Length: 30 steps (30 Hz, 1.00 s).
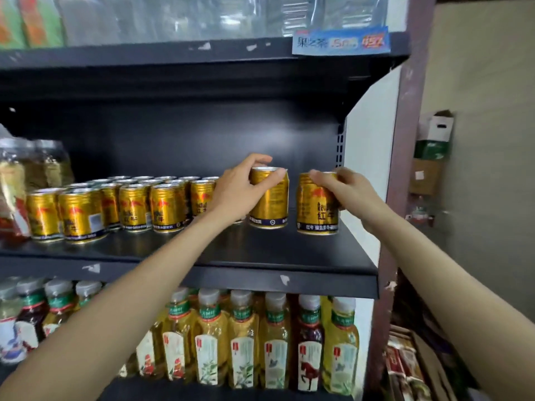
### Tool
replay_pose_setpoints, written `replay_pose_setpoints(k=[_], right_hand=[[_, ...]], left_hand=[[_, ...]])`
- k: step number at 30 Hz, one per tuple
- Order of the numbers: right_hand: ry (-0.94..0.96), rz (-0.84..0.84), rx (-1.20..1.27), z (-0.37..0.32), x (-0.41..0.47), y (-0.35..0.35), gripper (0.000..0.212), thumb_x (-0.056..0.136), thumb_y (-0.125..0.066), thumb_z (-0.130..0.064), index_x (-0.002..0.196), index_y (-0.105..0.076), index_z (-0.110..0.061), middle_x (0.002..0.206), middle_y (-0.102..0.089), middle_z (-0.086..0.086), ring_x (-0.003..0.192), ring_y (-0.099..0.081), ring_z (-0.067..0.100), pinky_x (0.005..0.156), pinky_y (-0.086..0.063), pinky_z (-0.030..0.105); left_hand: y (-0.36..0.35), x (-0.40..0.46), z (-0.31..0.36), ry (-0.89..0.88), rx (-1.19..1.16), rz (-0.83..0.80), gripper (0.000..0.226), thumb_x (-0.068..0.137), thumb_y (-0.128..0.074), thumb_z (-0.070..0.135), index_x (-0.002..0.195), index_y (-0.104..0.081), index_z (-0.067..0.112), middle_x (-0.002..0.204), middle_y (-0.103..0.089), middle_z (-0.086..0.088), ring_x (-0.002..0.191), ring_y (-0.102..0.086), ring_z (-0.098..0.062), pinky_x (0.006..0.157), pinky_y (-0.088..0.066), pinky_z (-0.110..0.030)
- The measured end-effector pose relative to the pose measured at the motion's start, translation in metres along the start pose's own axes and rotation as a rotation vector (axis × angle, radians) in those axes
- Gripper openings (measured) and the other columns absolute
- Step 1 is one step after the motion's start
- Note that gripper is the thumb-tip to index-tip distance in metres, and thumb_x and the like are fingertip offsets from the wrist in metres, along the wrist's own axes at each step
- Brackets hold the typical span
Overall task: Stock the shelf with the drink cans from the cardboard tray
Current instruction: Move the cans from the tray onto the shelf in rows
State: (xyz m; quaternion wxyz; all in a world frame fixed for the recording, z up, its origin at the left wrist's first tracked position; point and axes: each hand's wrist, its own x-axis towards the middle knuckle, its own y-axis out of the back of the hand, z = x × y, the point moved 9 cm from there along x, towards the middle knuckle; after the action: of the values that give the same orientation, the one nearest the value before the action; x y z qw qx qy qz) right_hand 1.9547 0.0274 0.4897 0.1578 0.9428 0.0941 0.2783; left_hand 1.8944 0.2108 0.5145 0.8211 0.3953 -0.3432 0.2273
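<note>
Both arms reach onto the dark middle shelf (289,256). My left hand (240,192) grips a gold drink can (270,204) from its top and left side; the can stands upright on the shelf. My right hand (341,186) holds a second gold can (314,209) by its top rim, upright near the shelf's right end. To the left, several rows of the same gold cans (130,206) stand packed together. The cardboard tray is not in view.
Jars and packets (26,175) sit at the shelf's far left. Bottled teas (243,342) fill the shelf below. The shelf above holds clear wrapped packs (173,15) and a blue price tag (340,41). Boxes (431,151) hang on the wall at right.
</note>
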Motion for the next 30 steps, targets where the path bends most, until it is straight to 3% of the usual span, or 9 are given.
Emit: replay_pose_setpoints(k=[6,10,14,19,22,25,28,30], right_hand=[[-0.05,0.041,-0.195,0.045,0.063,-0.005,0.057,0.071,-0.069,-0.056,0.104,-0.052,-0.013,0.105,-0.061,0.007,0.101,-0.061,0.025,0.089,-0.053,0.045],[-0.058,0.073,-0.269,0.063,0.094,-0.012,0.065,0.069,-0.071,-0.059,0.108,-0.056,-0.009,0.1,-0.058,0.003,0.099,-0.06,0.023,0.087,-0.053,0.043],[-0.077,0.079,-0.275,0.078,0.116,-0.019,0.053,0.066,-0.072,-0.061,0.082,-0.062,-0.012,0.085,-0.064,0.005,0.085,-0.063,0.023,0.076,-0.054,0.036],[-0.11,0.095,-0.275,0.098,0.13,-0.022,0.071,0.065,-0.071,-0.064,0.105,-0.058,-0.007,0.098,-0.063,0.005,0.093,-0.063,0.023,0.082,-0.055,0.041],[-0.097,0.076,-0.294,0.102,0.131,-0.026,0.075,0.067,-0.069,-0.065,0.111,-0.055,-0.006,0.101,-0.061,0.005,0.097,-0.063,0.022,0.077,-0.055,0.035],[-0.046,-0.002,-0.376,0.101,0.128,-0.03,0.083,0.066,-0.072,-0.061,0.122,-0.046,-0.006,0.118,-0.057,0.008,0.107,-0.058,0.024,0.085,-0.05,0.036],[0.061,-0.066,-0.57,0.098,0.118,-0.034,0.095,0.067,-0.08,-0.042,0.141,-0.028,-0.011,0.135,-0.045,0.015,0.121,-0.048,0.032,0.099,-0.043,0.042],[0.123,-0.033,-0.658,0.092,0.113,-0.035,0.091,0.069,-0.081,-0.032,0.141,-0.029,-0.012,0.135,-0.048,0.016,0.121,-0.048,0.034,0.097,-0.042,0.041]], left_hand=[[-0.05,0.051,-0.036,0.014,0.259,-0.163,0.052,0.081,-0.054,0.063,0.124,-0.05,0.034,0.131,-0.055,0.008,0.121,-0.049,-0.017,0.088,-0.037,-0.029],[-0.072,0.073,-0.05,-0.001,0.417,-0.15,0.062,0.076,-0.059,0.064,0.124,-0.051,0.026,0.125,-0.06,0.002,0.115,-0.056,-0.022,0.089,-0.043,-0.032],[-0.085,0.089,-0.066,0.034,0.566,-0.102,0.071,0.075,-0.054,0.071,0.121,-0.054,0.018,0.115,-0.065,-0.006,0.106,-0.06,-0.027,0.08,-0.046,-0.032],[-0.101,0.096,-0.077,0.039,0.745,-0.114,0.069,0.084,-0.043,0.067,0.115,-0.056,0.007,0.111,-0.062,-0.016,0.103,-0.059,-0.033,0.077,-0.046,-0.036],[-0.109,0.089,-0.082,0.051,0.809,-0.145,0.076,0.086,-0.031,0.068,0.125,-0.049,0.005,0.129,-0.051,-0.021,0.119,-0.048,-0.035,0.088,-0.046,-0.039],[-0.116,0.074,-0.064,-0.153,0.849,-0.174,0.076,0.084,-0.046,0.062,0.14,-0.034,0.011,0.149,-0.029,-0.014,0.133,-0.033,-0.032,0.103,-0.037,-0.041],[-0.124,0.06,-0.058,-0.375,0.998,-0.229,0.083,0.079,-0.058,0.051,0.144,-0.024,0.01,0.146,-0.035,-0.009,0.133,-0.033,-0.026,0.112,-0.022,-0.036],[-0.126,0.06,-0.061,-0.408,1.089,-0.253,0.084,0.08,-0.062,0.045,0.144,-0.022,0.008,0.141,-0.039,-0.009,0.129,-0.038,-0.025,0.108,-0.028,-0.035]])
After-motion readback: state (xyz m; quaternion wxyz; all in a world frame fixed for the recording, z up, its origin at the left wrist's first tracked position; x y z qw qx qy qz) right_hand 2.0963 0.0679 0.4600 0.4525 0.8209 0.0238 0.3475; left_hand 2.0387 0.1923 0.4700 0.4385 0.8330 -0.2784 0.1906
